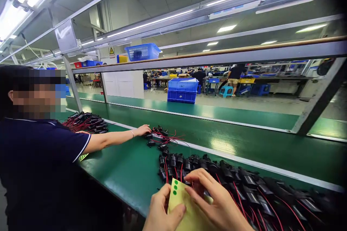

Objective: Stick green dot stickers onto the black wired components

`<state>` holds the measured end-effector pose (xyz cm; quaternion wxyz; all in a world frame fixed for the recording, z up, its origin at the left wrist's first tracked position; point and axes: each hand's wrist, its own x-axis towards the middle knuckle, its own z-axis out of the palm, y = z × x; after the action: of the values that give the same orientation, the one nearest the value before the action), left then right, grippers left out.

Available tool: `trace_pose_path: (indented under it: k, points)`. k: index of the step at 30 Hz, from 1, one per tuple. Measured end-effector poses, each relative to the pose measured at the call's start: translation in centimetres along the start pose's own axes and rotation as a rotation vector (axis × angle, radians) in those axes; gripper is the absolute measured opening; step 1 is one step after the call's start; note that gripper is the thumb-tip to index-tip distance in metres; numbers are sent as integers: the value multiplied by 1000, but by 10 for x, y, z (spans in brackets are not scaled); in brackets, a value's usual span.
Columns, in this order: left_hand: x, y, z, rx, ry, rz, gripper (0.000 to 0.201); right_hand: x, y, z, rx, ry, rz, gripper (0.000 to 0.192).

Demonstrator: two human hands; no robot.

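Note:
My left hand (159, 211) grips a yellow sheet (187, 209) with three green dot stickers (175, 187) near its upper left corner. My right hand (214, 198) rests over the sheet's right part, its fingertips at the top edge. Just beyond the hands lies a long row of black parts with red wires (230, 177) on the green workbench (130, 169).
A co-worker in a dark shirt (38, 166) sits at my left, one hand (142, 130) reaching to a small cluster of wired black parts (162, 139). Another pile (86, 122) lies further left. A green conveyor belt (230, 130) runs behind. Blue crates (182, 90) stand beyond.

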<state>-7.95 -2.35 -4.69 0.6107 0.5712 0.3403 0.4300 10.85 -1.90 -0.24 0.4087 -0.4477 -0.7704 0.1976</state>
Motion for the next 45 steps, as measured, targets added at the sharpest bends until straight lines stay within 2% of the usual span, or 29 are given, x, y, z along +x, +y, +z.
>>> trace_pose_path:
  k: [3,6,9,12,16,21,24,29,33,36,41,43,45]
  points:
    - [0,1,9,254,132,60,21,-7,3,9,-30,36,-114,10]
    - [-1,1,23,425,201,101,14,-16,2,14,-68,17,-152,9]
    - [-3,-2,33,500,199,78,9,-24,3,12,-125,22,-182,12]
    - [-3,-8,35,526,179,86,7,-31,10,11,-209,42,-243,14]
    - [-3,-16,30,573,139,53,7,-34,18,16,-327,85,-322,15]
    - [-3,-22,22,561,171,78,9,-21,14,27,-337,79,-379,16]
    - [-3,-21,15,520,248,116,12,-9,12,35,-337,50,-390,17]
    - [0,-20,0,498,358,73,14,12,15,49,-366,-36,-411,19]
    - [9,-26,-12,395,357,43,15,28,19,55,-383,-120,-443,32]
    - [16,-33,-25,317,341,-17,16,50,26,52,-360,-223,-408,25]
    - [20,-46,-54,84,400,-92,48,119,65,42,-427,-271,-142,10]
    - [17,-50,-66,-21,403,-65,48,147,88,46,-491,-322,-81,18]
    - [12,-54,-78,-105,411,-47,40,167,107,57,-561,-389,-40,29]
